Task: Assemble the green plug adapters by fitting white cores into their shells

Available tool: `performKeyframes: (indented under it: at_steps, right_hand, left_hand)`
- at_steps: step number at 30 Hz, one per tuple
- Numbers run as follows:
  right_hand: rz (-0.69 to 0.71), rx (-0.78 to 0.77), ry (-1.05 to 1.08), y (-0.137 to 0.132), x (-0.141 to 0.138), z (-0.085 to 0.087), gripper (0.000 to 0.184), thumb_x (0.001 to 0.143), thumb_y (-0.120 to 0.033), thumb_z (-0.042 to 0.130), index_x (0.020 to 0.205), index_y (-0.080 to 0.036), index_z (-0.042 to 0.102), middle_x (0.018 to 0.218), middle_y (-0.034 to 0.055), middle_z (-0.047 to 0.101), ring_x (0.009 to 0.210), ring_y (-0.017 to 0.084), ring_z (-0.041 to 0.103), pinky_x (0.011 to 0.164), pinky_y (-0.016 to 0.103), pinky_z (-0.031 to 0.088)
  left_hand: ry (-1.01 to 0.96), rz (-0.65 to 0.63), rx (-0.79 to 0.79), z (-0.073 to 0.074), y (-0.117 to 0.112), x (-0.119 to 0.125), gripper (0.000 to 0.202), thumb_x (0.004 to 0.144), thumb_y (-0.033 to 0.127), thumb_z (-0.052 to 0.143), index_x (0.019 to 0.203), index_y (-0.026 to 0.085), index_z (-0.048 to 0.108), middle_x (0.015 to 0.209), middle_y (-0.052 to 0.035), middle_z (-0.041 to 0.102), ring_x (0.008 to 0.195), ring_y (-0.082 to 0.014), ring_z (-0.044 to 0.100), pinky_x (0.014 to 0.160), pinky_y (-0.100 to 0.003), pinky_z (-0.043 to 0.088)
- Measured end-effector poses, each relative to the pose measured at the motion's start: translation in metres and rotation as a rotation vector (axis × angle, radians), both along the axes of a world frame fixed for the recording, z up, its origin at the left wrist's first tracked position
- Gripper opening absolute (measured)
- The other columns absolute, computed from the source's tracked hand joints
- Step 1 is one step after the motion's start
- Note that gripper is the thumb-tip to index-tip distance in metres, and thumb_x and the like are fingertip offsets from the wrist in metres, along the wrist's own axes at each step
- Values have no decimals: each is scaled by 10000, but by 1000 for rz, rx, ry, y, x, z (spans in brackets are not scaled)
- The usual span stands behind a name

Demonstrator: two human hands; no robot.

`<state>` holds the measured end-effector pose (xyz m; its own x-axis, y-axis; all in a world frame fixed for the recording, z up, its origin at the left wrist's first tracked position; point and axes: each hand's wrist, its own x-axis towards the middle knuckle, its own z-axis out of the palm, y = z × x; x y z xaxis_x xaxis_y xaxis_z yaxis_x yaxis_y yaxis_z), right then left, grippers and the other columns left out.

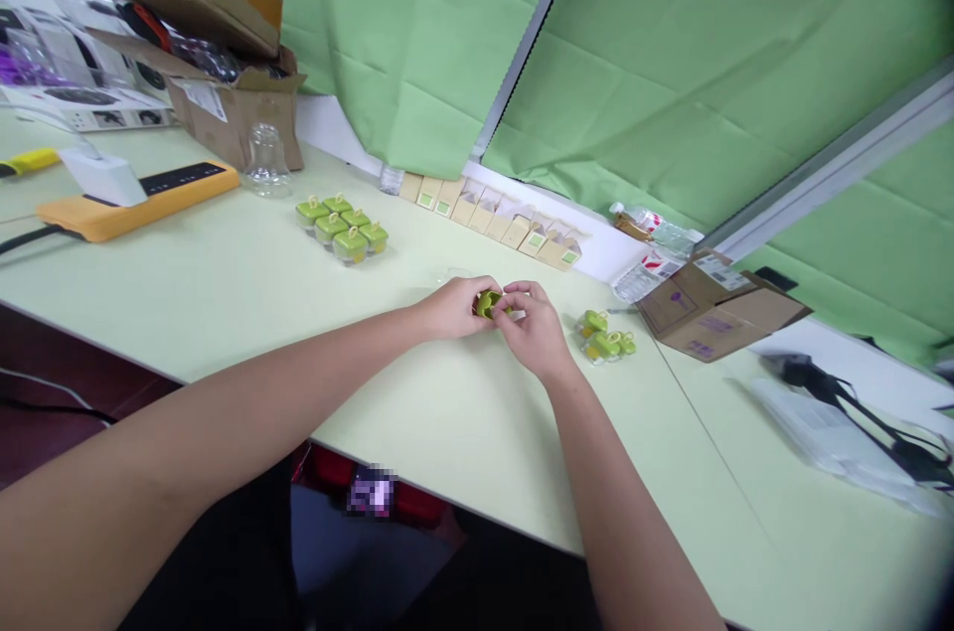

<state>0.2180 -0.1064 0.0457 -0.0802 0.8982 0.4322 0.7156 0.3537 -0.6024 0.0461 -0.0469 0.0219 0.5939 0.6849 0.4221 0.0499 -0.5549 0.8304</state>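
Observation:
In front of me, above the table, my left hand is closed around a small green plastic piece that looks hollow. The fingertips of my right hand pinch at the same piece from the other side; fingers cover much of it, so its full shape is hidden. Just behind my hands lies a faint transparent plastic item. To the left stands a block of several green-lidded popsicle molds with loop handles. A similar set sits right of my right hand, its lids less evenly arranged.
Small beige cartons line the wall. A glass jar, an orange power strip and an open cardboard box occupy the left. Rightward are plastic bottles, another carton and a black cable on plastic bags.

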Motion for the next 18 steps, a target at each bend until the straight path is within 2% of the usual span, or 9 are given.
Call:
performKeyframes:
  at_steps: [4, 7, 12, 18]
  right_hand:
    - [6, -2, 34, 1, 0, -1, 73, 799, -243, 619, 785, -204, 679, 1121, 97, 543, 940, 221, 629, 596, 311, 552]
    - [14, 0, 28, 2, 1, -2, 70, 798, -246, 620, 783, -208, 677, 1109, 98, 553, 984, 234, 623, 598, 308, 556]
    - [15, -4, 35, 3, 2, -4, 75, 796, -249, 618, 785, -205, 678, 1112, 92, 554, 916, 211, 631, 621, 318, 564]
    - [11, -4, 62, 2, 0, -3, 96, 809, -283, 623, 797, -203, 675, 1110, 92, 561, 952, 217, 628, 627, 309, 561]
  left_hand:
    - [11, 13, 19, 0, 1, 0, 308, 715, 270, 707, 1001, 190, 630, 777, 23, 595, 674, -113, 533, 611, -236, 407]
    - [19, 22, 31, -1, 3, 0, 306, 716, 276, 706, 1001, 190, 635, 787, 17, 607, 676, -117, 538, 614, -238, 411]
    - [27, 22, 39, -3, 3, 0, 316, 713, 252, 702, 1018, 192, 641, 809, 11, 622, 695, -122, 546, 628, -239, 421]
    - [31, 27, 41, -2, 3, -1, 313, 723, 266, 709, 1019, 194, 638, 802, 14, 621, 687, -119, 542, 623, -240, 422]
